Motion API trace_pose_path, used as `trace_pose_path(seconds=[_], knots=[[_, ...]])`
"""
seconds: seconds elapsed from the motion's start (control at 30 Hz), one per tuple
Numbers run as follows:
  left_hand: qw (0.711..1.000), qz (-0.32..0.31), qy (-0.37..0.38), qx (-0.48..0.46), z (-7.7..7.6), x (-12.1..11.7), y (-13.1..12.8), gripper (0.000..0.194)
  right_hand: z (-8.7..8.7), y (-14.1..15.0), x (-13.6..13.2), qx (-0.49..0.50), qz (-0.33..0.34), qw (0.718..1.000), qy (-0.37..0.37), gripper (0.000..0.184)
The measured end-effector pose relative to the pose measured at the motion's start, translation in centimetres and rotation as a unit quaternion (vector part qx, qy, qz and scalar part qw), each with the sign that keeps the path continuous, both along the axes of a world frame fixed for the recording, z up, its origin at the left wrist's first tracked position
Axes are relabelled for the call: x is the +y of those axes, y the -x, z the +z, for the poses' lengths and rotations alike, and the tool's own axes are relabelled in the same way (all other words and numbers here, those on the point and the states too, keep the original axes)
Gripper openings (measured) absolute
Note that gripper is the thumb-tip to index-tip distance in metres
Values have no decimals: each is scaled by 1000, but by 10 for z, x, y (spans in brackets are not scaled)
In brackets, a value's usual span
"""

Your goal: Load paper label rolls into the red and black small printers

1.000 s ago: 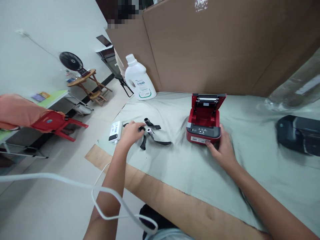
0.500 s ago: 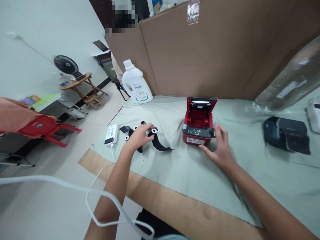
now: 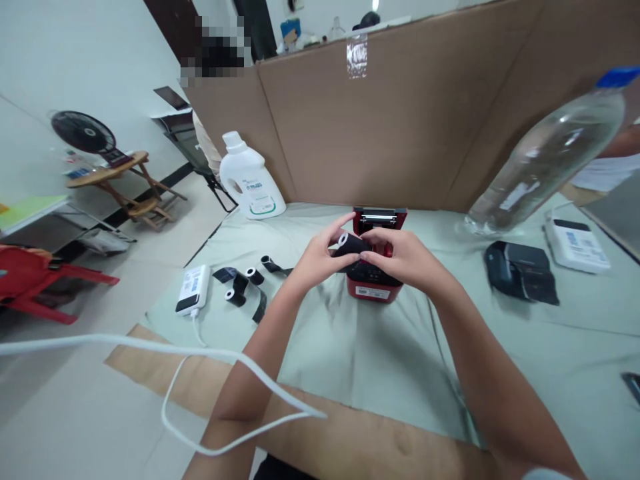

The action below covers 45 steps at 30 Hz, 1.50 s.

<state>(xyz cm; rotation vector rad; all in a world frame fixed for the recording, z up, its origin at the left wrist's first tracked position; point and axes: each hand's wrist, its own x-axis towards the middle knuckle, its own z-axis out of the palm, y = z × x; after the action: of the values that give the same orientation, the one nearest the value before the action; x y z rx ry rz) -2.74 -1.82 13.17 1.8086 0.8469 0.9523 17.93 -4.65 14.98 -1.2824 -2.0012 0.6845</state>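
Observation:
A black paper roll with a white core [image 3: 351, 245] is held between both my hands, just above a small red label printer [image 3: 375, 291] whose lid stands raised. My left hand [image 3: 320, 257] has thumb and fingers closed around the roll's left end. With fingertips on the roll's right end, my right hand [image 3: 403, 257] covers part of the printer's inside. Several more black rolls [image 3: 236, 297] with strips partly unwound lie on the cloth to the left.
A white power bank [image 3: 193, 289] with a cable lies at left. A white jug [image 3: 253, 180] and a clear bottle [image 3: 543, 157] stand by the cardboard wall [image 3: 390, 133]. At right are a black device [image 3: 519, 270] and a white box [image 3: 577, 245]. A white cable [image 3: 240, 360] crosses in front of my left arm.
My left hand has lifted a black roll from the left and brought it over the printer. My right hand has left the printer's side and taken hold of the roll. The camera view has shifted right.

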Motion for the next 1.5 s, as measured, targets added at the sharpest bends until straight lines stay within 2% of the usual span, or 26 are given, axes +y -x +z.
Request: trace_pose_path(seconds=[0.07, 0.17, 0.27, 0.47, 0.63, 0.9, 1.1, 1.17, 1.23, 1.3, 1.4, 1.43, 1.5], knots=[[998, 36, 56, -5, -11, 0, -3, 82, -5, -6, 6, -22, -31, 999, 7, 18], [989, 72, 116, 50, -18, -8, -3, 76, -12, -15, 14, -92, -93, 991, 26, 18], [983, 48, 161, 71, -15, -17, -2, 77, -14, -20, 19, -170, -143, 975, 30, 20], [966, 2, 238, 95, -8, -30, -14, 83, -15, -13, 24, -309, -164, 933, 87, 22], [961, 7, 255, 111, -11, -37, -19, 85, -23, -4, 32, -376, -169, 909, 62, 21], [963, 56, 243, 107, -10, -36, -23, 75, -35, 3, 42, -350, -197, 912, 81, 29], [962, 80, 241, 103, -12, -32, -24, 71, -37, 13, 41, -374, -207, 898, 101, 28], [963, 82, 236, 106, -13, -31, -23, 70, -34, 7, 41, -337, -199, 913, 110, 25], [963, 82, 235, 103, -14, -32, -23, 69, -32, -8, 43, -257, -176, 942, 128, 20], [963, 81, 236, 96, -14, -32, -22, 68, -33, -27, 48, -168, -197, 957, 131, 17], [964, 72, 243, 86, -16, -32, -22, 66, -41, -47, 61, -34, -308, 948, 70, 19], [963, 68, 246, 81, -16, -32, -22, 66, -45, -50, 65, 21, -322, 945, 53, 24], [963, 61, 253, 69, -15, -32, -22, 64, -53, -50, 72, 126, -289, 947, 54, 24]])
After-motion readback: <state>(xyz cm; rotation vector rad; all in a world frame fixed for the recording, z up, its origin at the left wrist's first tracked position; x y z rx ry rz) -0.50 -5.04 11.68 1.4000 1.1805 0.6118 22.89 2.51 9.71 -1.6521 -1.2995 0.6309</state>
